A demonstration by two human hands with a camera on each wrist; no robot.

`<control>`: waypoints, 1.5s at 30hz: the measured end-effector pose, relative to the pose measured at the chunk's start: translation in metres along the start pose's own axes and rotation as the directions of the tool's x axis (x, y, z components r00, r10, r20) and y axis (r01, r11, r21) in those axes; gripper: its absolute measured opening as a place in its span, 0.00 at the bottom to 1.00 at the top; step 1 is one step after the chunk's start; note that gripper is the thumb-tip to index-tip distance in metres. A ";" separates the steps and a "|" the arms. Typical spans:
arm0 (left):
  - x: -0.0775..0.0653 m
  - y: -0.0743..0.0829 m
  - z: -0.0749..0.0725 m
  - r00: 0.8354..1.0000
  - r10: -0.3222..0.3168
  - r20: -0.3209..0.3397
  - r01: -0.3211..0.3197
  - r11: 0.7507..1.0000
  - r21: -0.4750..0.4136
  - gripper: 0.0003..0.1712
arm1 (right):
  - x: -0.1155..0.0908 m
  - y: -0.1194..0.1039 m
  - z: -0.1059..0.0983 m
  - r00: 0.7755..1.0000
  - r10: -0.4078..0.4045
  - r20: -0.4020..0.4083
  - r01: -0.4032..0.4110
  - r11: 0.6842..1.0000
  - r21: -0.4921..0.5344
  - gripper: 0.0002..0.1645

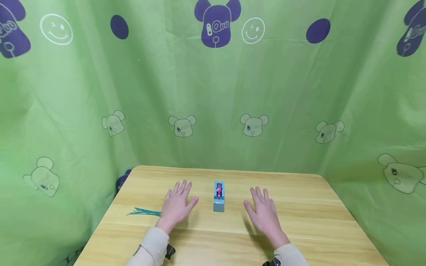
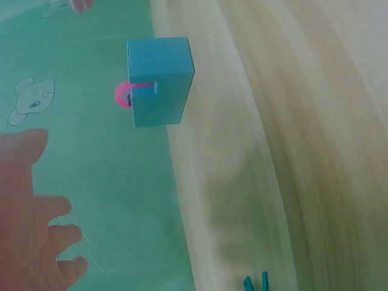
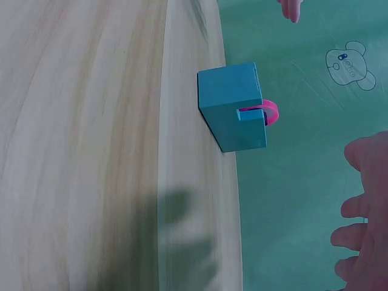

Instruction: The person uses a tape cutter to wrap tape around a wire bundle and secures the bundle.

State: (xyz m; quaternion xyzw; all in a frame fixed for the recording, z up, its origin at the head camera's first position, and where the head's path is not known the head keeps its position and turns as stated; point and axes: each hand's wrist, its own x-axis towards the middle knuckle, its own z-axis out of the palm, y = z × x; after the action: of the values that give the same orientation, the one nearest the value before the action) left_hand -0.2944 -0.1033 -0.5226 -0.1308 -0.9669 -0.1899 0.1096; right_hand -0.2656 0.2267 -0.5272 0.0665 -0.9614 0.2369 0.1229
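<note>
A light-blue tape dispenser (image 1: 218,206) with a pink wheel (image 1: 219,190) stands on the wooden table between the two hands. To its left my left hand (image 1: 176,207) hovers palm down, fingers straight and thumb spread toward the dispenser. My right hand (image 1: 264,216) is on the other side in much the same pose, its shadow on the tabletop. Neither hand holds anything. Several thin teal strips (image 1: 143,211) lie just left of my left hand, which overlaps their right ends in the head view. Both wrist views show the dispenser (image 2: 162,79) from the side, apart from the fingers (image 3: 351,236).
The wooden table (image 1: 316,207) has rounded far corners. A green curtain (image 1: 216,92) with bear and smiley prints hangs close behind it and along both sides. Dark wrist cameras (image 1: 170,252) sit at both sleeves.
</note>
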 end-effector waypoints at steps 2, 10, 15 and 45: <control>0.001 0.000 0.000 1.000 0.000 0.005 0.000 1.000 -0.005 0.45 | 0.000 0.000 0.001 1.000 0.001 0.000 -0.001 1.000 0.018 0.46; 0.007 -0.003 0.006 1.000 -0.017 0.022 0.017 1.000 -0.021 0.48 | -0.002 -0.002 0.009 1.000 0.023 0.010 -0.024 0.993 0.119 0.47; 0.011 -0.004 0.013 1.000 -0.010 0.010 0.010 0.998 -0.068 0.47 | -0.002 -0.004 0.014 1.000 0.027 0.015 -0.029 0.989 0.148 0.42; 0.039 0.004 0.042 0.994 0.014 0.106 0.026 0.928 -0.372 0.48 | 0.005 -0.026 0.037 1.000 0.022 -0.022 -0.015 0.958 0.288 0.37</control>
State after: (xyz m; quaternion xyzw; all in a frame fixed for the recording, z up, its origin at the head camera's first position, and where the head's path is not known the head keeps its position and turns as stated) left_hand -0.3366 -0.0744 -0.5492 -0.1562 -0.9181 -0.3630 0.0302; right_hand -0.2728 0.1861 -0.5465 0.0717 -0.9157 0.3761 0.1217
